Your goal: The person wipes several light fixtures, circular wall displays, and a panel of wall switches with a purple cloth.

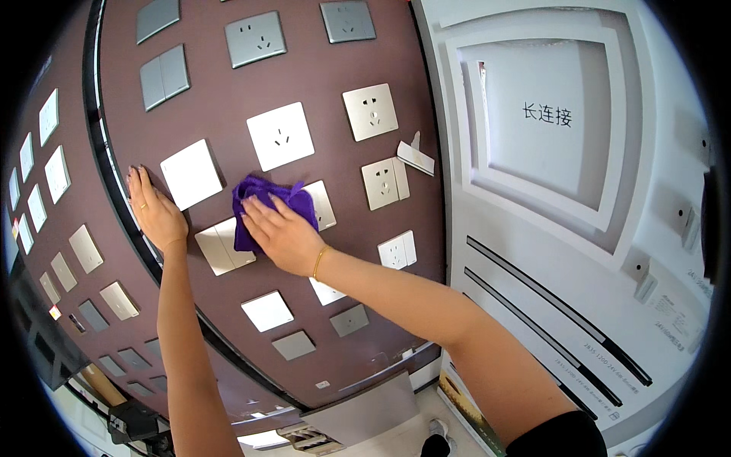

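My right hand [285, 237] lies spread on a purple cloth [305, 208], pressing it against a brown display panel [223, 123]. The cloth partly covers a beige two-part switch plate [214, 248] and a cream socket plate [325, 205]. My left hand [157, 211] rests flat near the panel's left edge, beside a blank white switch plate [192, 175], and holds nothing. Above the cloth is a white three-slot socket [280, 136]. To the right sit a champagne socket [370, 112] and another with a side strip [385, 183].
A piece with a white strip [416, 158] juts from the panel's right edge. Grey switch plates [165, 77] are higher up. A black frame strip [108, 148] divides the panels. A white board [571, 251] with light strips stands right. Below are a cardboard box [465, 408] and a shoe [438, 428].
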Demonstrator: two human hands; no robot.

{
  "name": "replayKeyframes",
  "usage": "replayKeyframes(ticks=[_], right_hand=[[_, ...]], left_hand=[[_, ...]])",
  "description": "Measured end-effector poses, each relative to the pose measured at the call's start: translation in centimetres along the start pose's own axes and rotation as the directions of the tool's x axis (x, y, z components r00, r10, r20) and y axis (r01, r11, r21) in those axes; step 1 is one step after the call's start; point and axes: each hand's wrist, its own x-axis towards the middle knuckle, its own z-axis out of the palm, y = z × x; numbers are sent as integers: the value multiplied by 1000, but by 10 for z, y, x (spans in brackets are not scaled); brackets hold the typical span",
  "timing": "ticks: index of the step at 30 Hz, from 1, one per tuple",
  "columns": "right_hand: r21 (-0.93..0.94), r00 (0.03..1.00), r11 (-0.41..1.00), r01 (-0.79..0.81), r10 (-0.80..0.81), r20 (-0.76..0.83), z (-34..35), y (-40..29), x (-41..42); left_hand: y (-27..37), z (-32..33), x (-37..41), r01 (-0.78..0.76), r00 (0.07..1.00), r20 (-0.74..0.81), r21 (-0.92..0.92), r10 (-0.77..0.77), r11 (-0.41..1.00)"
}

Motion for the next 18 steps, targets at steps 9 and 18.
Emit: replayKeyframes(ticks=[9, 18], right_hand=[[101, 945, 980, 169, -191, 267, 19, -19, -100], [219, 859, 852, -476, 398, 321, 13, 3, -178]], left_hand=[[-1, 0, 1, -3, 1000, 3, -7, 3, 1000], [0, -2, 0, -34, 999, -7, 10, 34, 999]])
